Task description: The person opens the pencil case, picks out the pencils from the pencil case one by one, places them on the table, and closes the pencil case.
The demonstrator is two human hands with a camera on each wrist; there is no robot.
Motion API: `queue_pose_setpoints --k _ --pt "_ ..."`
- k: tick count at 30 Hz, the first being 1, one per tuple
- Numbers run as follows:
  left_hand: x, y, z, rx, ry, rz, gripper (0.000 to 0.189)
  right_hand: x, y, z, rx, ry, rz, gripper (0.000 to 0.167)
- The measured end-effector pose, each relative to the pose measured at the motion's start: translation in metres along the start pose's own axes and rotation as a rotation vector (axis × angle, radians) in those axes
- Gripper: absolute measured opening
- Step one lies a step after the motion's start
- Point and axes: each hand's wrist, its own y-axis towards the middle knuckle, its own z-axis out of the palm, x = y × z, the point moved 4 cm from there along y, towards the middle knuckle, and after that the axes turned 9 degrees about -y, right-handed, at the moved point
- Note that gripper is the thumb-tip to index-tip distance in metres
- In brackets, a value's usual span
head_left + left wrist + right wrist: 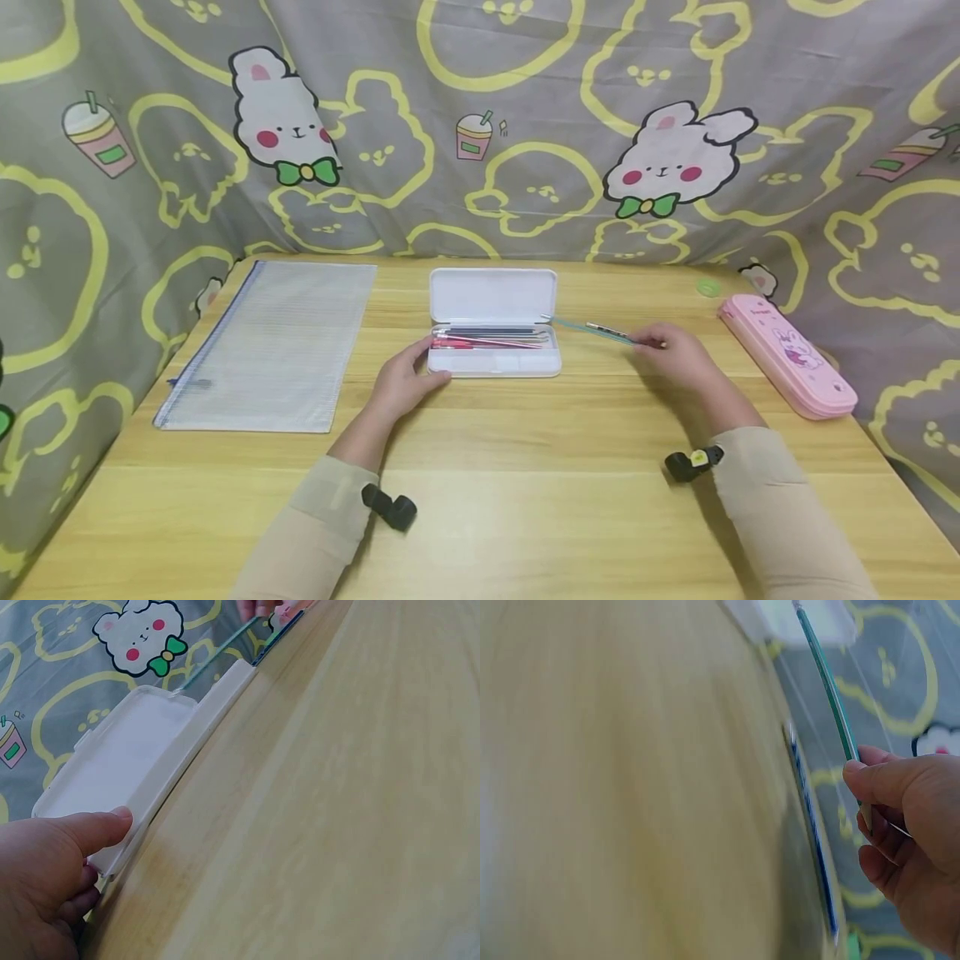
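An open white pencil box point(495, 292) stands on the table with several pencils and a red pen-like item point(453, 343) in its tray. My left hand point(405, 383) grips the box's left end, thumb at the front corner point(97, 829) and fingers around the side. Between thumb and fingers, my right hand point(671, 354) pinches a green pencil point(829, 686) near its sharpened tip. The pencil's other end points left, overlapping the box's right edge in the head view. Under it, a blue patterned pencil or pen point(812, 825) lies on the table, left of the right hand.
A translucent zip pouch point(270, 350) with a blue edge lies flat on the left. To the right sits a pink pencil case point(787, 354) with a bunny picture. A small green ring point(707, 287) is near the back edge, where a patterned curtain point(540, 200) hangs.
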Motion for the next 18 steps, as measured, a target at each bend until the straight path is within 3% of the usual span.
queue_pose_setpoints --k 7,18 --pt "0.000 0.000 0.000 0.002 0.003 -0.010 0.077 -0.036 -0.013 -0.005 -0.005 -0.014 0.080 0.033" --pt "0.000 -0.001 0.000 -0.007 0.013 -0.007 0.077 -0.055 -0.017 -0.006 0.032 -0.068 0.125 0.031"
